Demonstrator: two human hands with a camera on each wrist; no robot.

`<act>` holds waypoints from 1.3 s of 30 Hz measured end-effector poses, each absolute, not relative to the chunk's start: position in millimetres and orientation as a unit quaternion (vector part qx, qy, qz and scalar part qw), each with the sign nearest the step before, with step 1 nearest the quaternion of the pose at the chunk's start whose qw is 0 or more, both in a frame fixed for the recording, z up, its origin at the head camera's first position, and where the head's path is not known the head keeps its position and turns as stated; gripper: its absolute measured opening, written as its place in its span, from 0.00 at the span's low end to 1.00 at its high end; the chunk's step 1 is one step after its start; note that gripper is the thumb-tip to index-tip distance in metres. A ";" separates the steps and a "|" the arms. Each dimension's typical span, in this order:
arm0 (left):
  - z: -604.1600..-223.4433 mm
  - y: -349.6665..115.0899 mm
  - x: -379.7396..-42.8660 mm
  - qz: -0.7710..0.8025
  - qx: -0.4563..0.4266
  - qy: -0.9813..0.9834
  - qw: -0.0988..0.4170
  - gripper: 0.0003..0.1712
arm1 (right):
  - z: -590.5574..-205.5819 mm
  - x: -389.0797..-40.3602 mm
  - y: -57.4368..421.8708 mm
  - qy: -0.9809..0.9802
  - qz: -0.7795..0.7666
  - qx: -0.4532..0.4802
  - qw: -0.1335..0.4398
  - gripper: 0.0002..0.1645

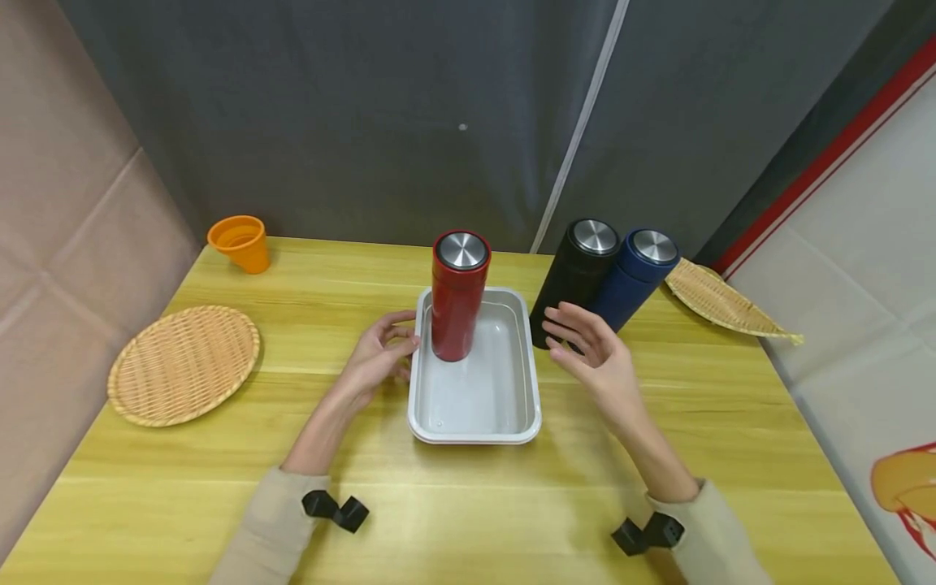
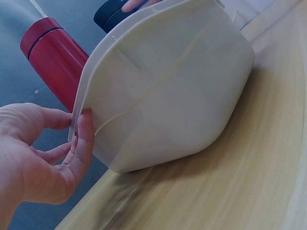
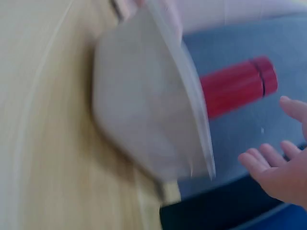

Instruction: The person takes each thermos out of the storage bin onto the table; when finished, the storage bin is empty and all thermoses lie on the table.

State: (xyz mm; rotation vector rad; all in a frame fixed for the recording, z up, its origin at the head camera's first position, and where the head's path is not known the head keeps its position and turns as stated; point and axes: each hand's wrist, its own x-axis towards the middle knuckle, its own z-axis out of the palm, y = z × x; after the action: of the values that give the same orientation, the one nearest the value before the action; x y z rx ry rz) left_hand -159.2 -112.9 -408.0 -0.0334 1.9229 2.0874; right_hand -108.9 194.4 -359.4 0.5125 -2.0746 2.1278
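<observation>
One left hand (image 1: 379, 349) pinches the rim of a glossy white rectangular tray (image 1: 478, 410) on the wood-grain worktop (image 1: 468, 520); the right hand (image 1: 594, 357), fingers relaxed and parted, holds nothing. Upright inside the tray stands a red metal-lidded flask (image 1: 458, 313). Around: a round woven plate (image 1: 183, 366), black cylindrical flask (image 1: 574, 272), blue cylindrical flask (image 1: 630, 283), orange cup (image 1: 252, 250).

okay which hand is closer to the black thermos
Right. The right hand is just in front of the black thermos; the left hand is farther away, gripping the left rim of the white tray.
</observation>
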 end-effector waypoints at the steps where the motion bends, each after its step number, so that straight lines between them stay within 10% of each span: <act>1: -408.0 -112.9 -159.3 0.727 -0.012 0.669 0.151 0.29 | -356.2 -109.5 189.5 -0.686 0.707 0.162 0.049 0.35; 39: -408.7 -113.0 -159.6 0.723 -0.014 0.673 0.156 0.29 | -339.5 -184.1 102.5 -0.758 0.631 0.162 -0.022 0.41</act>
State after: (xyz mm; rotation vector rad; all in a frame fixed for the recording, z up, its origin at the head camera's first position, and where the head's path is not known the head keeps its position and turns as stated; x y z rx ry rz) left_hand -159.6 -113.0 -408.7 -0.0396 1.9273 2.0687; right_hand -184.1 102.5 -339.5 0.5174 -2.4158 2.0107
